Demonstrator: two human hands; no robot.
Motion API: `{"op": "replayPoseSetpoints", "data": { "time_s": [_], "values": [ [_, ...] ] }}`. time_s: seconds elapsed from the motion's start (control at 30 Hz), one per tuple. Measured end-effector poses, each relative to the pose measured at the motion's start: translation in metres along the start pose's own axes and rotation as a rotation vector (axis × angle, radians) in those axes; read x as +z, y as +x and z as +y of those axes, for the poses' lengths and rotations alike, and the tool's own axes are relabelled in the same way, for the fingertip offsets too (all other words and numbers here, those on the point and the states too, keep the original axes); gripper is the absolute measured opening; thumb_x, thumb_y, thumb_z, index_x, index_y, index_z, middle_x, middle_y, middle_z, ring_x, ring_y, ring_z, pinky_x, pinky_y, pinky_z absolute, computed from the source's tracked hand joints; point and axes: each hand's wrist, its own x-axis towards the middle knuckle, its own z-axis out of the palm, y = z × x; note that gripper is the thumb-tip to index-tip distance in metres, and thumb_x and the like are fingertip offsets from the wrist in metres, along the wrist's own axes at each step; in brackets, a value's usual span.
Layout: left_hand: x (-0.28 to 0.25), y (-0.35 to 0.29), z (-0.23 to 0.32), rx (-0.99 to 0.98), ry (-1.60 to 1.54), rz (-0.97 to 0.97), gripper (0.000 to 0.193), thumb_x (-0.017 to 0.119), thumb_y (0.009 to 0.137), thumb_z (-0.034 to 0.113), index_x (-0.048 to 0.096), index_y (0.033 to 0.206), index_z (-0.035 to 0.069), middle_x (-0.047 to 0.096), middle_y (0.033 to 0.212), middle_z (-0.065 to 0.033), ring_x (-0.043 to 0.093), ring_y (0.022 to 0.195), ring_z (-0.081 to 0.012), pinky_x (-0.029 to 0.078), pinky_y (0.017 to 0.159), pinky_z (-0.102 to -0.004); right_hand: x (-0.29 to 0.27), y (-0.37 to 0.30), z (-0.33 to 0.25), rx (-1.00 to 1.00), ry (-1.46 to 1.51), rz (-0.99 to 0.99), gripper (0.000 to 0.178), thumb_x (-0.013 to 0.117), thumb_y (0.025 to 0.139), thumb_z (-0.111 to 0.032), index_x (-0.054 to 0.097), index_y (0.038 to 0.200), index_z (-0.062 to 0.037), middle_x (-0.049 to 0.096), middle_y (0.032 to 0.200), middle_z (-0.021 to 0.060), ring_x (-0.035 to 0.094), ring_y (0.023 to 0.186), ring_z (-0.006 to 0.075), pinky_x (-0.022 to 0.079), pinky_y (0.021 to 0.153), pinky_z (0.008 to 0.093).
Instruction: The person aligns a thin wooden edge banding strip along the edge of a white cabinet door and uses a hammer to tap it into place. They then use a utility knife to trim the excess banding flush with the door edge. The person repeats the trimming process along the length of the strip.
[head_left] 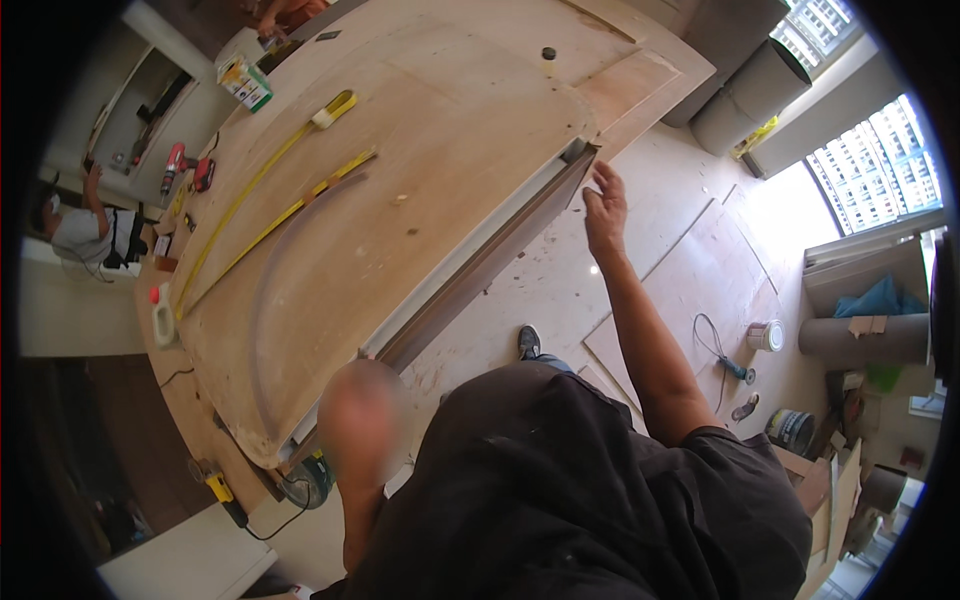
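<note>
A large curved plywood panel [420, 200] lies on a workbench, with a white edge strip [470, 265] and a dark brown side facing me. My right hand [605, 205] is raised with its fingers spread, right beside the panel's far corner [585, 155], and holds nothing. My left hand [360, 420] is at the panel's near corner; it is blurred, so its grip cannot be made out. On the panel lie a yellow tape [265, 170] and a thin curved wooden strip [275, 270].
A glue bottle [163, 320], a red drill [175, 165] and a green box [245, 82] sit along the bench's left side. A circular saw [305, 480] is below the near corner. Plywood sheets, tins [767, 335], a corded tool [735, 368] and cardboard tubes [750, 90] are on the floor. Another person [95, 230] stands far left.
</note>
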Motion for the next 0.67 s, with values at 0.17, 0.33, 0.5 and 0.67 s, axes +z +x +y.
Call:
{"op": "replayPoseSetpoints", "data": {
  "time_s": [0.17, 0.33, 0.5, 0.67],
  "values": [
    [0.026, 0.048, 0.049, 0.101, 0.138, -0.072, 0.024, 0.073, 0.093, 0.012, 0.073, 0.116, 0.007, 0.065, 0.096, -0.0181, 0.067, 0.087, -0.0401, 0.054, 0.077, -0.0448, 0.004, 0.018, -0.007, -0.098, -0.02, -0.096, 0.038, 0.061, 0.095, 0.002, 0.064, 0.133, -0.0042, 0.063, 0.12, 0.0081, 0.064, 0.115, 0.0191, 0.054, 0.095, 0.0324],
    [0.057, 0.083, 0.064, 0.136, 0.198, -0.227, 0.026, 0.076, 0.091, 0.019, 0.073, 0.114, 0.006, 0.067, 0.1, -0.0188, 0.069, 0.091, -0.0403, 0.055, 0.079, -0.0472, -0.007, 0.034, -0.003, -0.031, 0.033, -0.163, 0.03, 0.059, 0.095, 0.003, 0.068, 0.123, -0.0011, 0.068, 0.111, 0.0064, 0.067, 0.104, 0.016, 0.054, 0.094, 0.0317],
    [0.085, 0.108, 0.074, 0.143, 0.233, -0.339, 0.031, 0.079, 0.09, 0.022, 0.073, 0.115, 0.004, 0.068, 0.102, -0.0182, 0.069, 0.092, -0.0406, 0.056, 0.079, -0.0468, -0.033, 0.044, 0.021, 0.107, 0.047, -0.316, 0.03, 0.051, 0.096, 0.0, 0.069, 0.121, -0.0016, 0.072, 0.109, 0.0037, 0.067, 0.104, 0.0138, 0.054, 0.092, 0.0307],
    [0.102, 0.122, 0.081, 0.109, 0.258, -0.39, 0.038, 0.082, 0.087, 0.027, 0.074, 0.117, 0.005, 0.069, 0.105, -0.0206, 0.07, 0.094, -0.0396, 0.056, 0.081, -0.0467, -0.039, 0.043, 0.081, 0.449, 0.085, -0.409, 0.026, 0.055, 0.101, -0.013, 0.07, 0.12, -0.0028, 0.073, 0.112, 0.0029, 0.068, 0.105, 0.0141, 0.054, 0.093, 0.031]
  ]
}}
